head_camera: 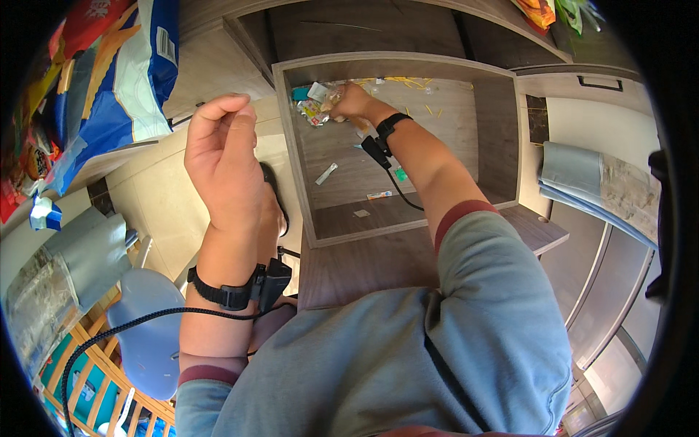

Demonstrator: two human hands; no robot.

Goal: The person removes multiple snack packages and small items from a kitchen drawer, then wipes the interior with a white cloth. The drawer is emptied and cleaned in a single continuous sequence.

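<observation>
My right hand [349, 102] reaches into the far left corner of an open wooden drawer [415, 240]. Its fingers are closed around a crumpled clear plastic packet [333, 98], whose contents I cannot make out. Beside that packet lie a printed foil packet [311, 113], a white packet [317, 92] and a teal piece [300, 94]. My left hand [224, 158] is raised left of the drawer, fingers curled and thumb against the index finger, with nothing visible in it. Each wrist wears a black strap with a small device.
Thin yellow strips [407, 82] line the drawer's far side. A narrow white sachet [326, 173], a small printed packet [379, 195] and a green piece [401, 174] lie nearer. At left are a blue plastic chair [144, 333] and a large blue bag [136, 104]. A black cable [136, 321] trails from my left wrist.
</observation>
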